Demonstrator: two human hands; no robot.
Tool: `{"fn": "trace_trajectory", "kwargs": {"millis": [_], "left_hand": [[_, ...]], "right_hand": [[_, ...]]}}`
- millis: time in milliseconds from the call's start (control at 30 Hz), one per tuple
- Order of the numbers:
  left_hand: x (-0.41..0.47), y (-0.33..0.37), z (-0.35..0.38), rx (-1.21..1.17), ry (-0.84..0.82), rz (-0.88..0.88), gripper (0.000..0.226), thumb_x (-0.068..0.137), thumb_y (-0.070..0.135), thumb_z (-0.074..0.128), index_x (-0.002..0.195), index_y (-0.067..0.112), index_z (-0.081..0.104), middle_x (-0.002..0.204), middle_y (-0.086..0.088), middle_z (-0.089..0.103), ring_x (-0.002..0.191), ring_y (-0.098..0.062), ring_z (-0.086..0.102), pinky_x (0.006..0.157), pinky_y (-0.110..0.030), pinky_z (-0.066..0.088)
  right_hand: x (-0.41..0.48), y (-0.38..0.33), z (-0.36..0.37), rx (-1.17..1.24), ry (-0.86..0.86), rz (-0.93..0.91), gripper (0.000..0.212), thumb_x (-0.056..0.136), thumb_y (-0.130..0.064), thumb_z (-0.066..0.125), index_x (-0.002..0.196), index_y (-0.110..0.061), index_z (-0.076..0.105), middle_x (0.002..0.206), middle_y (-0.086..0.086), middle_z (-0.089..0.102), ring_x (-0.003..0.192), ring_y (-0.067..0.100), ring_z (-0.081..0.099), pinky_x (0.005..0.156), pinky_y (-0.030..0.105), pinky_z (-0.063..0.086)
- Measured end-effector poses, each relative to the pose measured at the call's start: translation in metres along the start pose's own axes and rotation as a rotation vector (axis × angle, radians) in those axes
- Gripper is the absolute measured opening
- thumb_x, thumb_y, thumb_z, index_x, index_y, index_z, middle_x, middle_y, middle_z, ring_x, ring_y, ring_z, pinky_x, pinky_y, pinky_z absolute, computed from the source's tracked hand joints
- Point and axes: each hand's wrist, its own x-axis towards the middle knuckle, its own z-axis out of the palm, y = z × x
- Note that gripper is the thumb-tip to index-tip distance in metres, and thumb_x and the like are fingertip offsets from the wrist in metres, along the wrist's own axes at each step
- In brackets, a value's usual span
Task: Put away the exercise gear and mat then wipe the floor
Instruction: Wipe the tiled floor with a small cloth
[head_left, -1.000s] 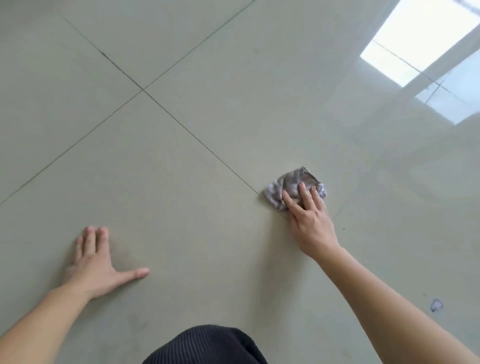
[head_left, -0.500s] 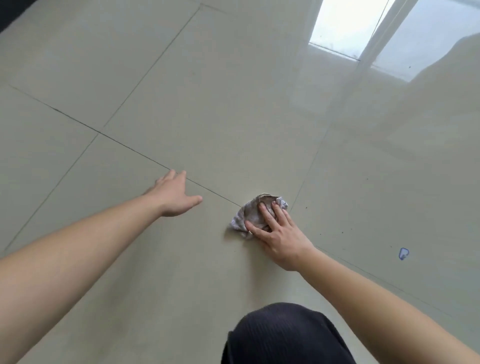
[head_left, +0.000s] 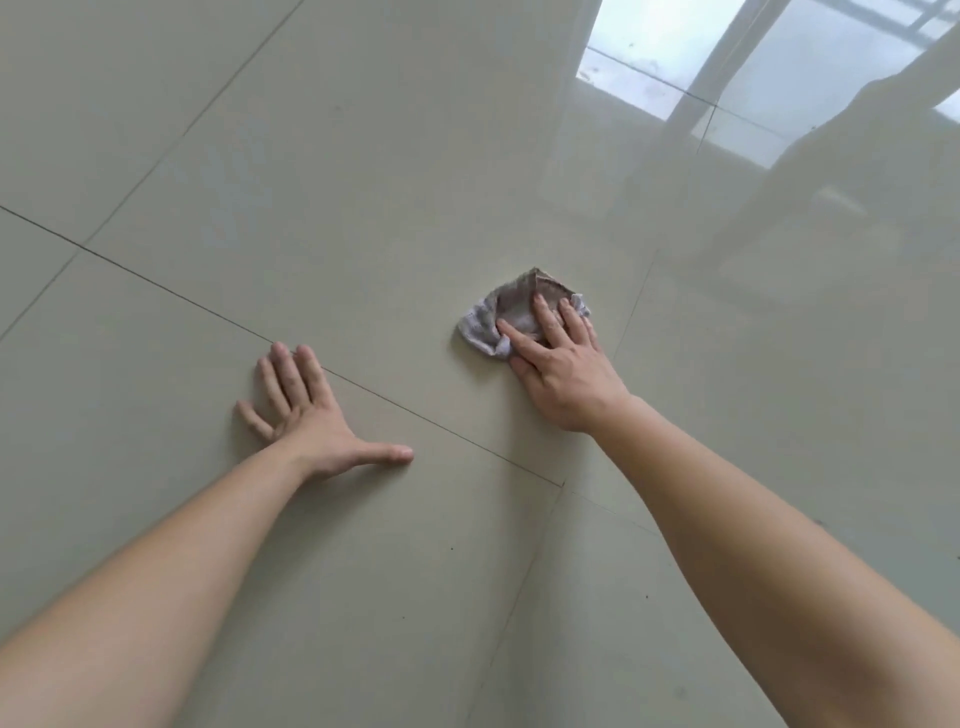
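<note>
Down on a glossy pale grey-green tiled floor (head_left: 363, 182), the person's right hand (head_left: 563, 374) lies palm down with straight fingers pressing on a small crumpled grey-and-white cloth (head_left: 491, 322), not gripping it. Most of the cloth shows beyond and to the left of the fingertips, bunched flat against a tile well right of the left hand. That left hand (head_left: 311, 421) rests flat on the bare floor, holding nothing, fingers spread with the thumb pointing right and fingertips reaching a thin dark grout line, while a bright window reflection (head_left: 675, 62) shines at the upper right.
</note>
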Motion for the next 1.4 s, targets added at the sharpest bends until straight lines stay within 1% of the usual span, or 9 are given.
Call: {"fn": "trace_trajectory", "kwargs": {"millis": [167, 367, 533, 833, 967, 1100, 1267, 1333, 1400], "left_hand": [[-0.006, 0.005, -0.010, 0.013, -0.054, -0.008, 0.180, 0.024, 0.087, 0.075, 0.127, 0.016, -0.054, 0.141, -0.010, -0.057, 0.130, -0.028, -0.053, 0.109, -0.062, -0.019], [-0.013, 0.010, -0.022, 0.015, -0.132, -0.044, 0.182, 0.025, 0.087, 0.075, 0.136, 0.011, -0.047, 0.142, -0.013, -0.055, 0.131, -0.031, -0.051, 0.111, -0.066, -0.014], [-0.015, 0.013, -0.024, 0.029, -0.151, -0.061, 0.182, 0.025, 0.087, 0.075, 0.137, 0.011, -0.046, 0.143, -0.014, -0.054, 0.132, -0.031, -0.050, 0.110, -0.065, -0.016], [-0.008, 0.015, -0.017, 0.029, -0.142, -0.102, 0.180, 0.017, 0.089, 0.073, 0.121, 0.023, -0.059, 0.131, -0.004, -0.064, 0.124, -0.025, -0.058, 0.110, -0.061, -0.019], [-0.002, 0.017, -0.012, 0.018, -0.117, -0.114, 0.170, 0.030, 0.095, 0.064, 0.132, 0.024, -0.052, 0.136, -0.001, -0.061, 0.130, -0.022, -0.053, 0.108, -0.053, -0.024], [0.006, 0.018, -0.003, -0.085, 0.008, -0.164, 0.111, 0.076, 0.089, 0.026, 0.151, 0.026, -0.027, 0.153, 0.006, -0.043, 0.141, -0.013, -0.040, 0.115, -0.053, -0.019], [0.001, 0.030, -0.013, -0.079, 0.213, -0.214, 0.066, 0.103, 0.042, 0.035, 0.157, 0.009, 0.015, 0.166, -0.010, 0.001, 0.153, -0.024, 0.002, 0.123, -0.039, 0.003], [-0.020, 0.048, -0.032, -0.131, 0.181, -0.272, 0.061, 0.104, 0.042, 0.032, 0.153, 0.006, 0.030, 0.162, -0.013, 0.021, 0.150, -0.028, 0.019, 0.122, -0.038, 0.015], [-0.051, 0.072, -0.049, -0.118, 0.134, -0.277, 0.067, 0.102, 0.051, 0.027, 0.155, 0.011, 0.025, 0.164, -0.011, 0.017, 0.152, -0.026, 0.014, 0.123, -0.036, 0.011]], "right_hand": [[0.017, -0.042, 0.003, 0.077, 0.012, 0.176, 0.053, 0.104, -0.047, 0.028, 0.156, -0.048, 0.013, 0.168, 0.006, -0.007, 0.153, 0.036, -0.012, 0.124, 0.048, -0.007], [-0.092, -0.056, 0.024, 0.039, -0.216, -0.081, 0.060, 0.097, -0.055, 0.007, 0.155, -0.045, 0.019, 0.167, 0.004, -0.010, 0.153, 0.033, -0.015, 0.124, 0.046, -0.006], [-0.127, -0.004, 0.009, -0.092, -0.315, -0.049, 0.061, 0.096, -0.063, 0.002, 0.155, -0.050, 0.010, 0.167, -0.001, -0.012, 0.154, 0.027, -0.014, 0.124, 0.040, -0.011], [0.039, 0.125, -0.075, -0.134, -0.128, 0.225, 0.059, 0.099, -0.065, 0.026, 0.154, -0.046, 0.021, 0.166, 0.016, 0.010, 0.151, 0.037, 0.014, 0.124, 0.047, 0.010], [0.111, 0.141, -0.103, -0.087, -0.082, 0.331, 0.071, 0.096, -0.071, 0.024, 0.158, -0.038, 0.015, 0.166, 0.019, 0.006, 0.151, 0.043, 0.008, 0.124, 0.049, 0.007], [0.073, 0.066, -0.052, -0.037, -0.017, 0.012, 0.079, 0.092, -0.075, 0.028, 0.159, -0.036, 0.011, 0.166, 0.017, -0.007, 0.151, 0.042, -0.014, 0.123, 0.051, -0.007], [-0.037, 0.007, 0.000, -0.168, -0.308, -0.639, 0.079, 0.091, -0.071, 0.043, 0.157, -0.034, 0.021, 0.167, 0.015, -0.008, 0.151, 0.043, -0.015, 0.122, 0.053, -0.006], [-0.054, 0.012, -0.005, -0.259, -0.406, -0.773, 0.074, 0.092, -0.069, 0.042, 0.157, -0.037, 0.022, 0.168, 0.011, -0.009, 0.152, 0.038, -0.015, 0.123, 0.049, -0.009], [-0.046, 0.029, -0.022, -0.255, -0.419, -0.795, 0.067, 0.096, -0.066, 0.037, 0.156, -0.041, 0.023, 0.168, 0.005, -0.009, 0.153, 0.033, -0.014, 0.123, 0.047, -0.008]]}}
